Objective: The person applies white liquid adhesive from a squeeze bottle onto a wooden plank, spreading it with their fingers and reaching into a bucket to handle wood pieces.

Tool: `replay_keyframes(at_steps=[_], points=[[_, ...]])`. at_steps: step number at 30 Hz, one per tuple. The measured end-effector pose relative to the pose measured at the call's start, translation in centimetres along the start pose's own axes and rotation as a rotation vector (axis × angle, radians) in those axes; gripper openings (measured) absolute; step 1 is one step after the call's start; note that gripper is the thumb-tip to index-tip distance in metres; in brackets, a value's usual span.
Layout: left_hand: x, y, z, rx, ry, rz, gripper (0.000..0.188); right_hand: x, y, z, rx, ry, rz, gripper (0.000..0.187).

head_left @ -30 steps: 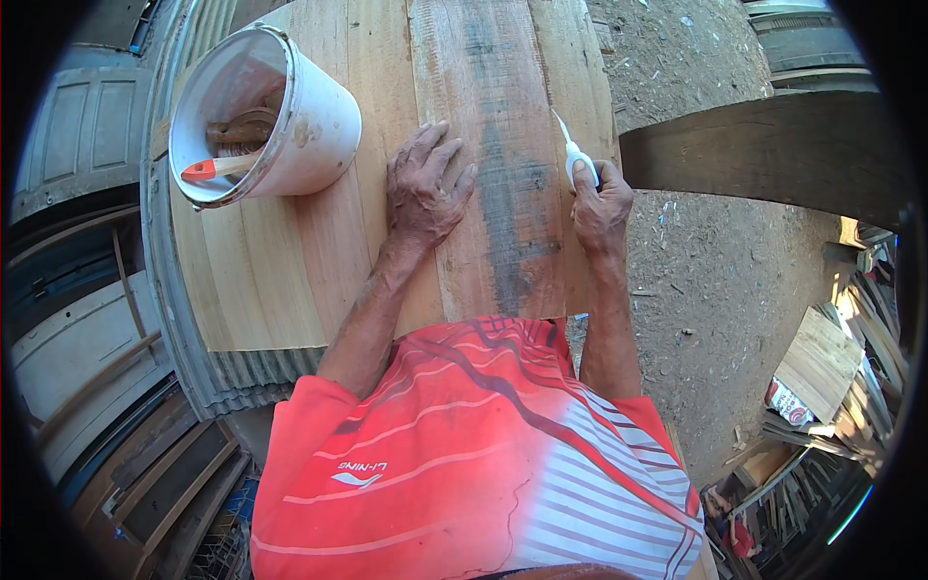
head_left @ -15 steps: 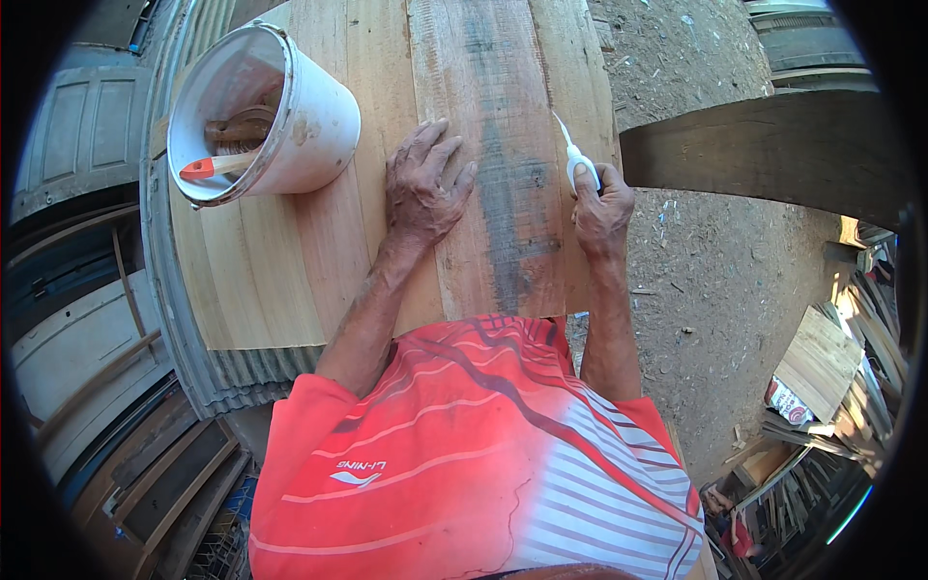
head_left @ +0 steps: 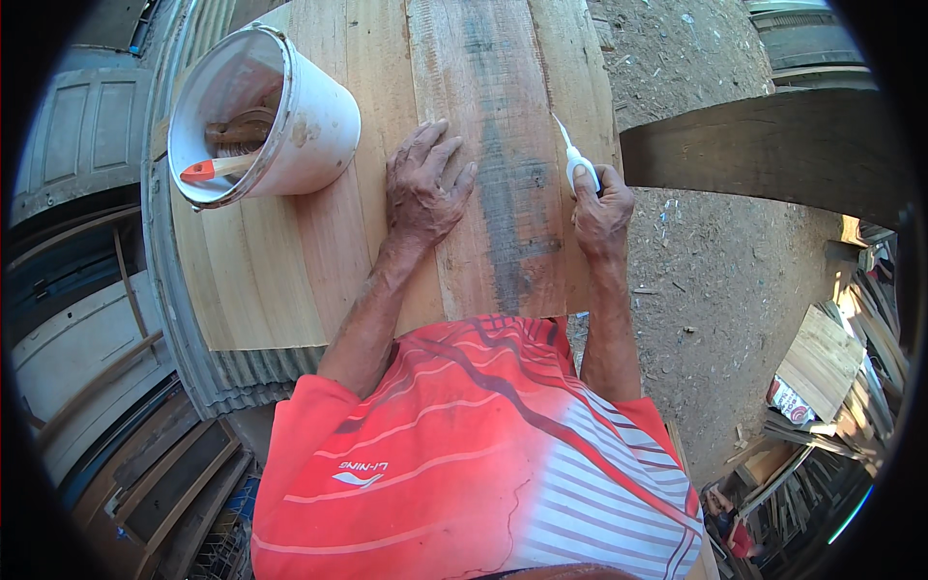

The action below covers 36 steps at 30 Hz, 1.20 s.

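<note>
My left hand (head_left: 425, 184) lies flat on a wooden panel (head_left: 324, 261) made of several boards side by side, its fingers stretched out. In my right hand (head_left: 604, 215) is a small white squeeze bottle (head_left: 581, 172) with a long thin nozzle, gripped between thumb and fingers. The nozzle tip points away from me and meets the seam along the right-hand board of the panel. A dark streak (head_left: 503, 184) runs down the board between my hands.
On the panel's left stands a white bucket (head_left: 324, 130) holding a paintbrush (head_left: 217, 167) with a red-tipped handle. A dark beam (head_left: 754, 155) juts in from the right. Corrugated sheet (head_left: 253, 367) lies beneath the panel; scrap wood (head_left: 822, 362) is piled at right.
</note>
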<state>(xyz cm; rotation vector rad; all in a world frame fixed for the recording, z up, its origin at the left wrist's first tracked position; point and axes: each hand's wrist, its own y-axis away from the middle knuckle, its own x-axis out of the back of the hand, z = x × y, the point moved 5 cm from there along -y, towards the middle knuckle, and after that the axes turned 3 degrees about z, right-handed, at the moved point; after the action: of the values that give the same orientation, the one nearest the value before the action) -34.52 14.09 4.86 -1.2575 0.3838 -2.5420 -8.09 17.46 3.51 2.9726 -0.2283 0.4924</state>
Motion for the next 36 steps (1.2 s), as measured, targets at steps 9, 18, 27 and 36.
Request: replay_keyframes(at_steps=[9, 18, 27, 36], points=[[0.3, -0.2, 0.4, -0.024, -0.039, 0.018, 0.038, 0.3, 0.7, -0.3, 0.001, -0.016, -0.007, 0.026], [0.3, -0.1, 0.3, -0.027, -0.039, 0.02, 0.038, 0.4, 0.9, -0.4, -0.022, 0.005, -0.012, 0.026], [0.3, -0.1, 0.3, -0.016, -0.018, 0.008, 0.039, 0.3, 1.0, -0.4, -0.015, 0.007, -0.003, 0.027], [-0.2, 0.1, -0.2, 0.0, 0.005, -0.012, 0.041, 0.6, 1.5, -0.3, -0.019, -0.038, -0.011, 0.026]])
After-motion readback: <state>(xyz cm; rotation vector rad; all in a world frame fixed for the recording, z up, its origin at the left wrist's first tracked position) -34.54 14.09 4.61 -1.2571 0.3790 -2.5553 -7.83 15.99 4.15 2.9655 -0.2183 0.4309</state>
